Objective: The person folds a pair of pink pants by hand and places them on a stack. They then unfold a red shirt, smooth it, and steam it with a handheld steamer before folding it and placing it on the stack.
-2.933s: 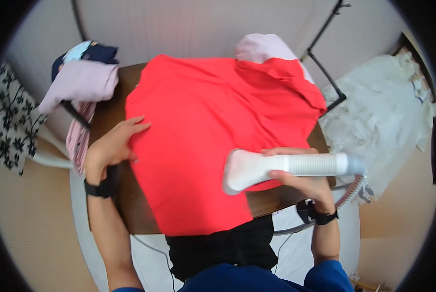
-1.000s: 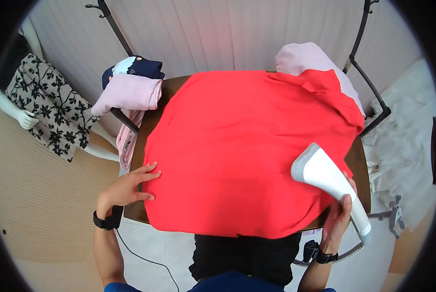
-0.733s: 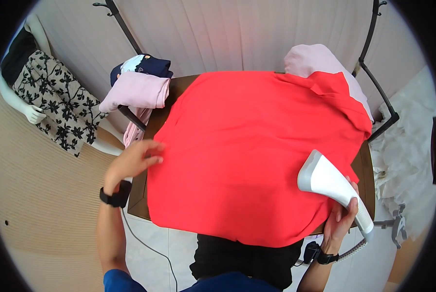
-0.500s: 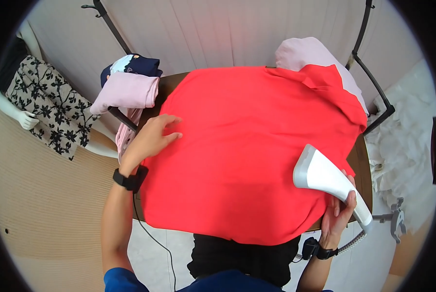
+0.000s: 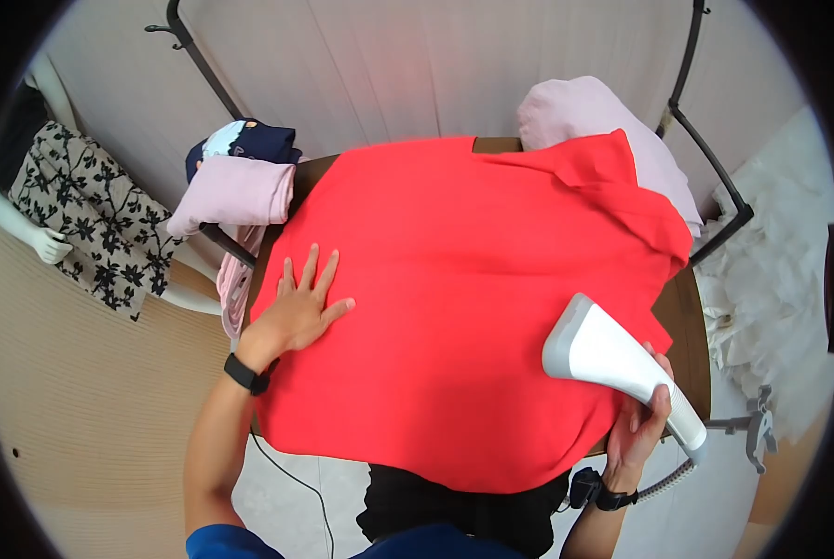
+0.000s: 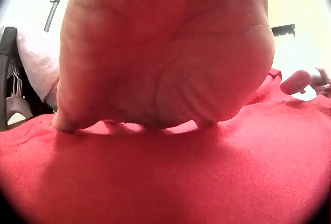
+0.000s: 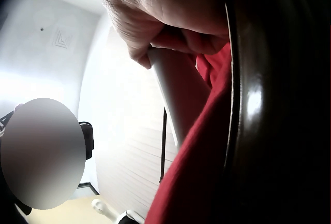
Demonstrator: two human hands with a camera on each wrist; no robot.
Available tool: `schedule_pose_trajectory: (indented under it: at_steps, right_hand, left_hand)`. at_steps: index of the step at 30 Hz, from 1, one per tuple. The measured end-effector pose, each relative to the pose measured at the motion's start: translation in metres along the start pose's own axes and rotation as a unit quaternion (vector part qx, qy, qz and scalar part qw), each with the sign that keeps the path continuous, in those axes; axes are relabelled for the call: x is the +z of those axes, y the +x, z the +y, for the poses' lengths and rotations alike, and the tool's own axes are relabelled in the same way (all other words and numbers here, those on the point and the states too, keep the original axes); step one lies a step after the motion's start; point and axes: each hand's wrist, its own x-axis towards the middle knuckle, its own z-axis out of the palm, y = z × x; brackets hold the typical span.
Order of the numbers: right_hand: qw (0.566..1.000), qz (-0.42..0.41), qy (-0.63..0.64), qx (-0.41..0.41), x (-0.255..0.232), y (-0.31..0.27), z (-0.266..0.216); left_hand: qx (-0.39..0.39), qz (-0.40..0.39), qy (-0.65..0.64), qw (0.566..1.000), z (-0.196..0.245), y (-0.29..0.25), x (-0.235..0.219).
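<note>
A red garment (image 5: 435,279) lies spread over the dark wooden table (image 5: 685,326), bunched at its far right and hanging past the front edge. With fingers spread, my left hand (image 5: 298,315) rests on the garment's left part. The left wrist view shows this palm (image 6: 160,53) arched above the red cloth, fingertips down on it. My right hand (image 5: 638,430) grips the ribbed handle of a white garment steamer (image 5: 612,352) at the front right. The steamer's head points left, over the cloth. In the right wrist view, fingers curl round the handle (image 7: 176,87) beside the table edge.
Folded pink cloth (image 5: 235,191) and a navy garment (image 5: 258,140) lie at the back left. Pale pink fabric (image 5: 594,116) bulges behind the red garment. Black rack poles (image 5: 682,70) rise at both sides. The steamer's hose (image 5: 664,482) runs below the table. A mannequin (image 5: 81,205) stands left.
The steamer has moved from the garment's middle to the right, its head now angled up and left. My left hand has left the garment's edge and now lies further in on the cloth.
</note>
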Motion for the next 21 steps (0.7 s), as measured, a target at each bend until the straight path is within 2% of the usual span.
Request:
schedule_pose_trajectory:
  at_steps: [3,8,9,11,12,13,15,16,18,21]
  right_hand:
    - [1.000,-0.002,0.012,0.016,0.000,-0.001,0.002]
    - [0.999,-0.016,-0.029,-0.009,-0.003,0.002,0.004]
    - [0.999,-0.018,-0.038,-0.012,-0.004,0.001,0.004]
    - [0.999,-0.003,-0.033,-0.018,0.003,0.001,0.005]
    - [0.999,0.004,-0.028,-0.023,0.005,0.002,0.004]
    - [0.999,0.009,-0.036,-0.019,0.003,0.001,0.003]
    - [1.000,0.009,-0.017,-0.009,-0.001,0.003,0.003]
    - [1.000,0.020,-0.006,-0.015,0.001,0.002,0.004]
    - [0.999,0.025,-0.008,-0.020,0.001,0.001,0.005]
    - [0.999,0.018,-0.028,-0.018,0.000,0.000,0.002]
  left_hand:
    - [-0.018,-0.015,0.010,1.000,-0.008,-0.022,0.004]
    - [-0.047,-0.016,-0.005,0.999,-0.032,-0.039,0.009]
    - [-0.044,-0.017,-0.003,0.999,-0.033,-0.040,0.003]
    - [-0.034,-0.077,0.023,0.996,-0.031,-0.038,-0.014]
    - [-0.012,-0.051,0.066,0.996,-0.032,-0.033,-0.013]
    - [-0.007,-0.059,0.063,0.996,-0.027,-0.029,-0.014]
    - [0.104,0.038,-0.001,0.994,-0.006,-0.023,-0.021]
    - [0.107,0.035,-0.004,0.994,0.007,-0.019,-0.023]
    - [0.173,-0.001,-0.030,0.984,0.038,-0.007,-0.026]
    - [0.176,-0.029,-0.031,0.984,0.074,0.018,-0.024]
